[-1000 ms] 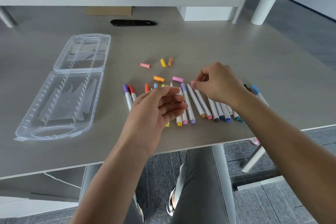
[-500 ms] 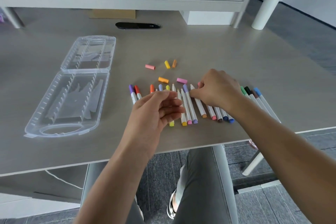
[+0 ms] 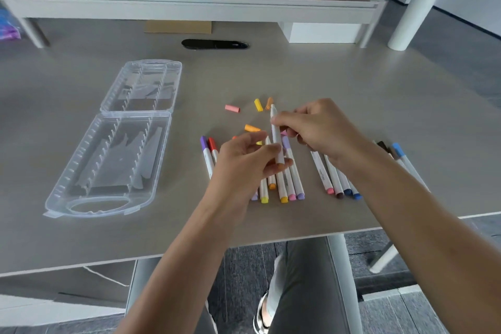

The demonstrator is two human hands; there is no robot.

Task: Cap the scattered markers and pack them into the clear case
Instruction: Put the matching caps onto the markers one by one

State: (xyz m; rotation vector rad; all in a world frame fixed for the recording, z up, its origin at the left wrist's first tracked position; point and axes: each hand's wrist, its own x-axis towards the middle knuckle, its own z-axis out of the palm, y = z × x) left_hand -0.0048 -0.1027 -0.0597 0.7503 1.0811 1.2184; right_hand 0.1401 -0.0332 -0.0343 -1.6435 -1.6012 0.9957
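My right hand (image 3: 320, 127) grips a white uncapped marker (image 3: 276, 130) lifted above the table, tip pointing away. My left hand (image 3: 244, 165) pinches that marker's lower end between thumb and fingers. Beneath the hands lies a row of markers (image 3: 287, 187), some capped, such as the purple one (image 3: 204, 150) and the red one (image 3: 213, 146), partly hidden by my hands. More markers (image 3: 334, 179) lie to the right. Loose caps sit behind: pink (image 3: 232, 108), yellow (image 3: 258, 104), orange (image 3: 269, 102) and amber (image 3: 252, 128). The clear case (image 3: 81, 192) lies open at the left.
The case's lid (image 3: 141, 87) is folded back flat. A black oval grommet (image 3: 215, 44), a cardboard piece (image 3: 177, 26) and a white box (image 3: 322, 32) are at the back under a shelf. The table's front edge (image 3: 298, 238) runs just below my forearms.
My right hand picked a white marker out of the row and raised it. My left hand closed its fingers on the marker's lower end.
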